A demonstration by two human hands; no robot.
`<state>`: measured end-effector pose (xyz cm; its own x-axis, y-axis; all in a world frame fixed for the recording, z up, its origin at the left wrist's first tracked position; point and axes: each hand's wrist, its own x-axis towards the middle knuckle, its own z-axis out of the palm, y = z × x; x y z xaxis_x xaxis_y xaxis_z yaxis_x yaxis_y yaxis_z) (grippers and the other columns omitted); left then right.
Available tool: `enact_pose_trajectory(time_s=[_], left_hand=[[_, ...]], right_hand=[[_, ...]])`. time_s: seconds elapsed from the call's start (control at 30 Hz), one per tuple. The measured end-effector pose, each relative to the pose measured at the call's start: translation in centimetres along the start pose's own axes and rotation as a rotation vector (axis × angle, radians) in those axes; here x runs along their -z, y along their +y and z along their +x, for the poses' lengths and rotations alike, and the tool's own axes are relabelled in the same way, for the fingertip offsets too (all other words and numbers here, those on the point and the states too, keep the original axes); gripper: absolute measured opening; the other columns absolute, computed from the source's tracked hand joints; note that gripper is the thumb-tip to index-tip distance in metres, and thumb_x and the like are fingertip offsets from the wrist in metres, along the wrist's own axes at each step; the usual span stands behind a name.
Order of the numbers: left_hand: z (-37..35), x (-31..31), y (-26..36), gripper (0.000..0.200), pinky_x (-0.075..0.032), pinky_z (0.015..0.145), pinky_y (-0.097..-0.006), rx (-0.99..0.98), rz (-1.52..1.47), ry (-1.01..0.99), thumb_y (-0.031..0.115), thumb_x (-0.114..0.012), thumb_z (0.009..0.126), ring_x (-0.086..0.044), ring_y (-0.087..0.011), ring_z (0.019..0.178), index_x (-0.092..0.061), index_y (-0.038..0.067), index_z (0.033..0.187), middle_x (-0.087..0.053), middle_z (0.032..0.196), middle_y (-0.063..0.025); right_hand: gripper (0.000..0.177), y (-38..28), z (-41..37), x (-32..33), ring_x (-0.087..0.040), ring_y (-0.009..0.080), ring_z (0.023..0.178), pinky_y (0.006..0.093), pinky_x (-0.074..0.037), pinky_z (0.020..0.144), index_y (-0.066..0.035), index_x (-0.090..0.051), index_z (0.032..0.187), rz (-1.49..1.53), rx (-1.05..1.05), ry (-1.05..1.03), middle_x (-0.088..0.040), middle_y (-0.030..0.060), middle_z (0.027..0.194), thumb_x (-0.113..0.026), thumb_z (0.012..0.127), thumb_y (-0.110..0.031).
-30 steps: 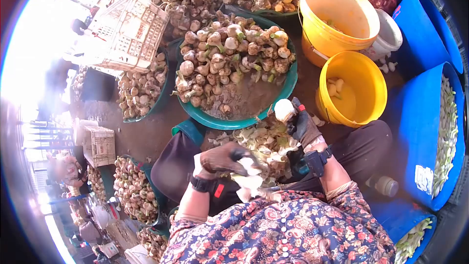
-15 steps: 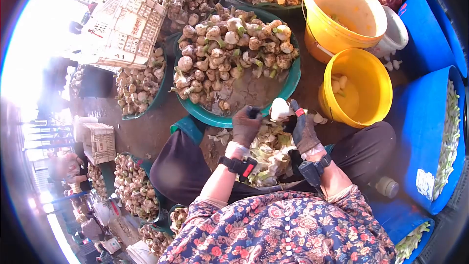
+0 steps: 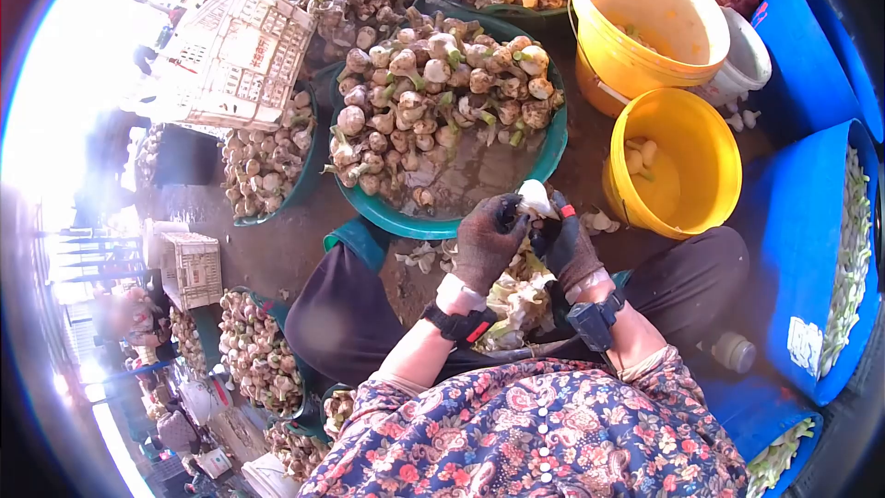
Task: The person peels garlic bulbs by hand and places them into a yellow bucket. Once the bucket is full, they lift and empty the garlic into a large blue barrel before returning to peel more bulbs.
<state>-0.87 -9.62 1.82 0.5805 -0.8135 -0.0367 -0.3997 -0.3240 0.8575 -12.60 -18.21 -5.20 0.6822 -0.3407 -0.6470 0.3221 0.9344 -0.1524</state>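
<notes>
A white, peeled-looking garlic bulb (image 3: 535, 197) is held up at the near rim of the green tub (image 3: 392, 224). My right hand (image 3: 572, 247), in a dark glove with a red band on one finger, is closed around its right side. From the left, my gloved left hand (image 3: 489, 238) has its fingers closed on the same bulb, covering its lower part. Garlic skins (image 3: 516, 309) lie in a heap between my legs, below both hands. Inside the tub is a pile of unpeeled garlic bulbs (image 3: 415, 111).
Right of the tub stand a small yellow bucket (image 3: 714, 161) with a few white pieces inside and a larger yellow bucket (image 3: 599, 55). Blue containers (image 3: 774, 249) line the right side. White crates (image 3: 249, 46) and more garlic tubs (image 3: 263, 350) stand on the left.
My left hand has moved right and up, from beside the bulb onto it. The right hand still holds the bulb, with little movement.
</notes>
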Motion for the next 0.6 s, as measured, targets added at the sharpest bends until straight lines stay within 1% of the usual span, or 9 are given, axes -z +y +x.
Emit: enact_pose_trajectory(time_s=[0.03, 0.07, 0.17, 0.27, 0.37, 0.47, 0.53, 0.57, 0.6], left_hand=[[0.0, -0.3, -0.1, 0.033, -0.05, 0.071, -0.0243, -0.012, 0.074, 0.019, 0.012, -0.074, 0.073, -0.061, -0.0108, 0.078, -0.062, 0.001, 0.102, -0.066, 0.088, -0.0068], [0.0, -1.0, -1.1, 0.033, -0.05, 0.07, -0.0246, -0.011, -0.013, 0.052, 0.011, -0.074, 0.071, -0.062, -0.0106, 0.077, -0.063, 0.002, 0.101, -0.067, 0.087, -0.0076], [0.0, -0.8, -1.4, 0.03, -0.05, 0.07, -0.0254, 0.023, 0.029, 0.074, 0.008, -0.072, 0.071, -0.062, -0.0105, 0.074, -0.064, 0.003, 0.099, -0.067, 0.084, -0.0075], [0.9, -0.7, -5.6, 0.026, -0.049, 0.069, -0.0258, 0.174, -0.222, 0.123, 0.01, -0.072, 0.071, -0.062, -0.0107, 0.072, -0.066, 0.005, 0.096, -0.067, 0.083, -0.0081], [1.6, 3.0, -6.7, 0.025, -0.05, 0.071, -0.0277, 0.352, 0.26, 0.041, 0.016, -0.07, 0.071, -0.064, -0.0156, 0.071, -0.067, 0.005, 0.093, -0.068, 0.084, -0.0095], [1.1, 6.1, -6.6, 0.028, -0.05, 0.073, -0.0355, 0.35, 0.624, -0.542, 0.032, -0.066, 0.073, -0.065, -0.0274, 0.079, -0.069, 0.009, 0.09, -0.067, 0.084, -0.0123], [1.3, 7.3, -9.3, 0.028, -0.05, 0.076, -0.0367, 0.288, 0.573, -0.347, 0.032, -0.065, 0.073, -0.065, -0.0288, 0.081, -0.069, 0.011, 0.09, -0.067, 0.085, -0.0124], [1.9, 8.0, -10.4, 0.027, -0.05, 0.077, -0.0373, 0.252, 0.551, -0.25, 0.032, -0.065, 0.073, -0.064, -0.0295, 0.082, -0.069, 0.011, 0.09, -0.067, 0.085, -0.0124], [3.1, 8.6, -10.9, 0.032, -0.048, 0.083, -0.0379, 0.322, 0.481, -0.176, 0.027, -0.064, 0.073, -0.061, -0.03, 0.095, -0.065, 0.013, 0.102, -0.064, 0.102, -0.0142]], right_hand=[[0.032, 0.0, -0.1, 0.1, -0.053, 0.0099, 0.07, 0.0225, -0.044, 0.061, -0.008, -0.058, 0.106, 0.015, -0.01, -0.004, -0.061, 0.0007, 0.087, -0.058, 0.086, -0.034], [0.032, 0.1, -0.1, 0.1, -0.053, 0.0102, 0.07, 0.0227, -0.045, 0.06, -0.008, -0.058, 0.105, 0.032, -0.005, 0.042, -0.061, 0.0007, 0.087, -0.058, 0.086, -0.034], [0.032, 0.5, -0.2, -0.6, -0.054, 0.0109, 0.069, 0.0235, -0.045, 0.058, -0.009, -0.059, 0.104, 0.098, -0.034, 0.104, -0.061, 0.001, 0.085, -0.058, 0.085, -0.034], [0.031, 0.2, -1.1, -1.2, -0.053, 0.0113, 0.066, 0.0247, -0.045, 0.056, -0.009, -0.06, 0.102, 0.192, -0.141, 0.038, -0.061, 0.0018, 0.082, -0.058, 0.084, -0.034], [0.03, -0.4, -1.4, -1.4, -0.053, 0.0119, 0.064, 0.0254, -0.045, 0.055, -0.009, -0.06, 0.099, 0.241, -0.218, -0.033, -0.061, 0.0028, 0.079, -0.058, 0.084, -0.035], [0.033, -1.8, -1.7, -1.7, -0.052, 0.0128, 0.063, 0.025, -0.044, 0.054, -0.008, -0.059, 0.094, 0.209, -0.228, -0.135, -0.059, 0.0036, 0.075, -0.059, 0.084, -0.04], [0.039, -3.5, -3.4, -3.4, -0.052, 0.0134, 0.062, 0.0248, -0.042, 0.052, -0.008, -0.058, 0.092, 0.193, -0.2, -0.248, -0.058, 0.0037, 0.071, -0.059, 0.083, -0.046], [0.042, -4.2, -4.1, -4.5, -0.042, 0.0135, 0.056, 0.0271, -0.036, 0.052, -0.01, -0.053, 0.101, 0.22, -0.073, -0.328, -0.046, 0.0007, 0.067, -0.052, 0.086, -0.049], [0.039, -5.5, -5.2, -5.7, -0.041, 0.0136, 0.057, 0.0271, -0.036, 0.052, -0.009, -0.052, 0.098, 0.242, -0.034, -0.553, -0.043, 0.0009, 0.067, -0.051, 0.087, -0.047]])
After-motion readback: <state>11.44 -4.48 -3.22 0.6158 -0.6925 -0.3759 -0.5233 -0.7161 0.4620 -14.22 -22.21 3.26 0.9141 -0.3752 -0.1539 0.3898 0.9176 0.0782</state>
